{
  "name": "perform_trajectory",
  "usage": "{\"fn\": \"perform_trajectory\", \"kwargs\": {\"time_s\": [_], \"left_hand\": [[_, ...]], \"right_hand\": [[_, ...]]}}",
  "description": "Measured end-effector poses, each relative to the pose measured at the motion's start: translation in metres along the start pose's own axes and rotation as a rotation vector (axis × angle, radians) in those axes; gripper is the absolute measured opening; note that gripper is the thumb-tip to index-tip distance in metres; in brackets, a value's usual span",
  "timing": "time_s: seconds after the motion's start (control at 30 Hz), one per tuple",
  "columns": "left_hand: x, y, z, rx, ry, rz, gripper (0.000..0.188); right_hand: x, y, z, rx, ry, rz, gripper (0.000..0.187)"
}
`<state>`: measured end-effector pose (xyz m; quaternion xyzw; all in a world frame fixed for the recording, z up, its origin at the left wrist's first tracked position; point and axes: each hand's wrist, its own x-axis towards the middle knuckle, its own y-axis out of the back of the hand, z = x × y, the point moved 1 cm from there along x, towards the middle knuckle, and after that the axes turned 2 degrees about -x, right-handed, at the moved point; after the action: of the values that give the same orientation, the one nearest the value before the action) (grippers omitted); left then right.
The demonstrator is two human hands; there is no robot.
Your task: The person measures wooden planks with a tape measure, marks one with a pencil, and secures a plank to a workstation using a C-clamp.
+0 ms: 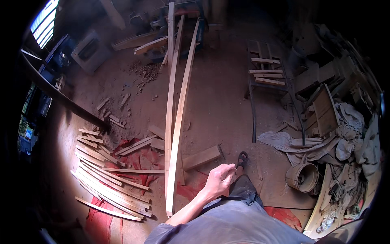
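Observation:
My left hand [219, 181] is in front of my body, above my thigh. Its fingers are curled closed, and what they may hold is hidden behind them. My right hand is out of view. Left of the hand, one long wooden batten [181, 114] runs from near my forearm toward the far machine. Beside it, a second long batten [170, 97] lies almost parallel. A short, wide board [202, 157] is on the floor just beyond the hand.
Many cut strips [109, 179] lie fanned at left, partly over red cloth [99, 217]. At right are a metal-legged stand [252, 105] with short wood pieces, a bucket [302, 177] and heaped pale cloth [308, 142]. A dark pole [67, 101] slants across the left.

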<state>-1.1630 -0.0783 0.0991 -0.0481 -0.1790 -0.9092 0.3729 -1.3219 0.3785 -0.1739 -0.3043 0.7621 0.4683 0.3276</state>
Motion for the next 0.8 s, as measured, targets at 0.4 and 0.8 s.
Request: {"fn": "perform_trajectory", "kwargs": {"time_s": [0.4,0.8], "left_hand": [[0.289,-0.038,-0.048,-0.313,0.494,0.064,0.046],[0.56,-0.003,-0.199,-1.387,0.8,0.017,0.044]], "right_hand": [[0.217,0.146,-0.574,0.454,0.618,-0.119,0.026],[0.175,0.093,-0.953,0.108,1.589,-0.272,0.025]]}}
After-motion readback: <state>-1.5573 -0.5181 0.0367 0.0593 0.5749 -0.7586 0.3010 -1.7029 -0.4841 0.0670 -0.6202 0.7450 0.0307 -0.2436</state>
